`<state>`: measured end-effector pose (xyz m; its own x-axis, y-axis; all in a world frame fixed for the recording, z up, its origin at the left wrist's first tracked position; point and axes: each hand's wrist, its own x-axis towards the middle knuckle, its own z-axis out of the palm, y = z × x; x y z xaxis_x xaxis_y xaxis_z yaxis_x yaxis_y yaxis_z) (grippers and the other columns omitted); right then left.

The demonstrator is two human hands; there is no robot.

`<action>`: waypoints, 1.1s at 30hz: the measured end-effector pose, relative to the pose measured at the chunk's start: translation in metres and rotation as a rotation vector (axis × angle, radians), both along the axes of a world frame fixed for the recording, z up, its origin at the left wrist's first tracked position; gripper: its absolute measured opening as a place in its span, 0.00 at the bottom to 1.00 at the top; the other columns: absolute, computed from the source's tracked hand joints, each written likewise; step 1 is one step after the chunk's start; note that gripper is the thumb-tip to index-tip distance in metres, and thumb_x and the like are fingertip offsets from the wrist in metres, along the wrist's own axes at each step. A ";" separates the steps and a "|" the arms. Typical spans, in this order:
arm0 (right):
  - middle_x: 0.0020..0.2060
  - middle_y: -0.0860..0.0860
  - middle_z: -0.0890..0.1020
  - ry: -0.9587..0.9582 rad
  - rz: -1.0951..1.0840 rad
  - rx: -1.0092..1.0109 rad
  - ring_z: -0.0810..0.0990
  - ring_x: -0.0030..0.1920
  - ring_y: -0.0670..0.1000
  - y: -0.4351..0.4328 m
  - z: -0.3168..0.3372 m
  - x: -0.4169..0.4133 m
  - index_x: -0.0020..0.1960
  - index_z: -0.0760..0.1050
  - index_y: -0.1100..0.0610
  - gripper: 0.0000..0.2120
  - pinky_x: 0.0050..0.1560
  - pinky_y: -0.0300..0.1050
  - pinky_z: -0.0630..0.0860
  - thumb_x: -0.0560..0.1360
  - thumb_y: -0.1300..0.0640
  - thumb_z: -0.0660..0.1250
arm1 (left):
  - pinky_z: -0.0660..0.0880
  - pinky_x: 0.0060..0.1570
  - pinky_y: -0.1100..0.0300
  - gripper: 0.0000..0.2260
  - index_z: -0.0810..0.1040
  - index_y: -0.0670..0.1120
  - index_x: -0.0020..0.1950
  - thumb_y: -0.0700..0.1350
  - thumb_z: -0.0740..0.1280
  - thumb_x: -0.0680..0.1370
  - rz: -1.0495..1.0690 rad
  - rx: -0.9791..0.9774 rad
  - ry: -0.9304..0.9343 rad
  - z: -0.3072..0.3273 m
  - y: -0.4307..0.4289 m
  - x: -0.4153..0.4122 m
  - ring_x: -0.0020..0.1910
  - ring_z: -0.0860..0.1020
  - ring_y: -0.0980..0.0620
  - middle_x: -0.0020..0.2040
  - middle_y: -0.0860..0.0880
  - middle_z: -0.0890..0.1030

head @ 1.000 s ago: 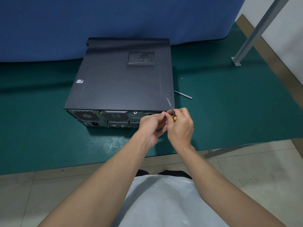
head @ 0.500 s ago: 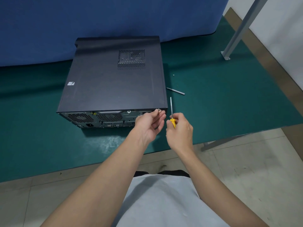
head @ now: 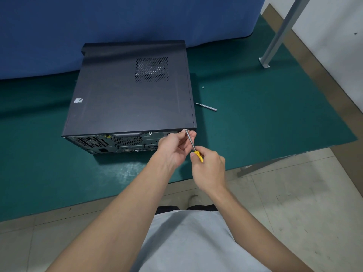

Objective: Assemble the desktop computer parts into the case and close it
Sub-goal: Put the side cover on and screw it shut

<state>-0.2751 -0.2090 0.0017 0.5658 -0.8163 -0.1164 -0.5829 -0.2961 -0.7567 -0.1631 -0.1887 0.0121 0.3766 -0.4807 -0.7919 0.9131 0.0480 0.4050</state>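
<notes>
1. Head view: a black computer case (head: 129,99) lies on its side on a green mat (head: 275,118), with the vented side panel on top and fitted in place.
2. The case's rear panel, with fan grilles and ports, faces the person at the mat's near edge.
3. The right hand (head: 210,169) grips the yellow handle of a screwdriver (head: 191,142), fingers curled round it.
4. The screwdriver shaft slants up and left, and its tip meets the upper right corner of the rear panel, just under the side panel's edge.
5. The left hand (head: 174,148) is at the same corner, thumb and fingertips closed round the shaft near the tip. Whether a screw sits under the tip cannot be told.
6. A loose metal bit (head: 206,107) lies on the mat just beside the case's right side.
7. A small screw (head: 203,87) lies farther back on the mat, apart from the bit.
8. A blue cloth (head: 117,20) hangs behind the case, and a grey metal post (head: 279,32) stands at the far right.
</notes>
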 end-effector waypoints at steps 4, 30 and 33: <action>0.39 0.53 0.81 -0.005 -0.018 -0.020 0.69 0.38 0.52 0.003 0.000 0.000 0.51 0.80 0.59 0.08 0.37 0.38 0.56 0.78 0.59 0.63 | 0.81 0.37 0.60 0.04 0.77 0.34 0.49 0.34 0.63 0.80 0.005 -0.010 -0.001 0.001 0.000 -0.001 0.36 0.83 0.49 0.39 0.40 0.83; 0.34 0.55 0.76 -0.622 -0.390 1.025 0.63 0.24 0.46 0.012 0.004 0.008 0.48 0.79 0.65 0.08 0.21 0.37 0.58 0.79 0.67 0.60 | 0.74 0.24 0.64 0.05 0.77 0.37 0.50 0.36 0.62 0.81 -0.196 0.011 -0.133 0.002 0.004 0.005 0.36 0.84 0.50 0.47 0.41 0.84; 0.35 0.57 0.77 -0.736 -0.438 1.231 0.66 0.24 0.46 0.014 0.008 0.008 0.48 0.76 0.67 0.07 0.19 0.36 0.59 0.79 0.67 0.60 | 0.74 0.23 0.65 0.05 0.77 0.35 0.48 0.34 0.63 0.80 -0.181 0.018 -0.151 0.004 0.003 0.005 0.34 0.84 0.51 0.42 0.41 0.84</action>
